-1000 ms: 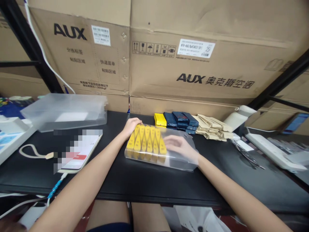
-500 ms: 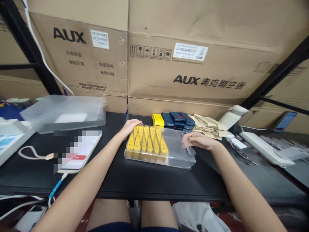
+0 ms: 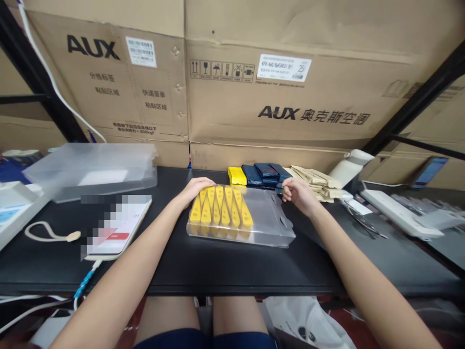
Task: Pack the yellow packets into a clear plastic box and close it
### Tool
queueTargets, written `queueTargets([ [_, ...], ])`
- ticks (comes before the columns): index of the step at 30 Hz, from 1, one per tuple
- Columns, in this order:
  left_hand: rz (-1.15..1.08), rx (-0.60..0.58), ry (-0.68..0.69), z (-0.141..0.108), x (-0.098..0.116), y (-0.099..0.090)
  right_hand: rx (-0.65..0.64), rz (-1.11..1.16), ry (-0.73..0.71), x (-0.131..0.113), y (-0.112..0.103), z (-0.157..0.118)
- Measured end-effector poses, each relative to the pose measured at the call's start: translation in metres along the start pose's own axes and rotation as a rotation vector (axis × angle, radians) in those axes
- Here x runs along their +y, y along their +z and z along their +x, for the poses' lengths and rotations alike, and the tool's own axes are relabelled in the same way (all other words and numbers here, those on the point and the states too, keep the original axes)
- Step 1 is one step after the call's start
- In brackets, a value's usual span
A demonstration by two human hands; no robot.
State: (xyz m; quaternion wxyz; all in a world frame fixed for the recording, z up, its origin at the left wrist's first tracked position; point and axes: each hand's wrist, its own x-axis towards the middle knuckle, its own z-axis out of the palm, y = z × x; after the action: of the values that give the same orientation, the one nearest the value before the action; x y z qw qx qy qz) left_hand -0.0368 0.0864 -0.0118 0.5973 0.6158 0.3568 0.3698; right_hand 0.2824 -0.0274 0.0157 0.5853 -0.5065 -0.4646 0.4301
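Note:
A clear plastic box [image 3: 269, 213] lies on the black table in front of me. Several yellow wedge-shaped packets [image 3: 225, 213] stand side by side in its left part, and its right part holds none. My left hand [image 3: 196, 190] grips the box's far left corner, its fingertips over the edge. Off the box's right end, my right hand [image 3: 300, 195] is raised with its fingers curled together. Whatever they hold, if anything, is hidden. Just behind that hand lie the dark blue packets [image 3: 259, 175], with a yellow packet [image 3: 237, 176] to their left and beige packets [image 3: 312, 179] to their right.
Left on the table are a phone [image 3: 125, 228] on a cable and a stack of clear plastic boxes [image 3: 98, 165]. A white bottle [image 3: 351, 167] leans at the back right, near a white power strip [image 3: 399, 213]. Large cardboard boxes [image 3: 225, 111] form a wall behind.
My right hand has left the box's right end and moved up and slightly right, towards the packets behind. My left hand stays on the box. The camera view has shifted slightly.

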Motion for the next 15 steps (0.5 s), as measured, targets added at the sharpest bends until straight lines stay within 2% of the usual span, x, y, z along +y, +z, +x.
queueTargets([
  [4,0.026,-0.023,-0.059,-0.002,0.002,0.0,0.09,-0.055,-0.124,0.002,0.01,-0.002],
  [9,0.03,-0.053,-0.07,-0.004,0.007,0.0,0.149,-0.235,-0.2,0.005,0.018,0.002],
  [12,0.028,-0.085,-0.068,-0.004,0.009,0.0,0.159,-0.398,-0.271,0.002,0.026,0.014],
  [15,0.015,-0.112,-0.071,-0.003,0.008,-0.001,0.111,-0.663,-0.4,-0.005,0.04,0.027],
])
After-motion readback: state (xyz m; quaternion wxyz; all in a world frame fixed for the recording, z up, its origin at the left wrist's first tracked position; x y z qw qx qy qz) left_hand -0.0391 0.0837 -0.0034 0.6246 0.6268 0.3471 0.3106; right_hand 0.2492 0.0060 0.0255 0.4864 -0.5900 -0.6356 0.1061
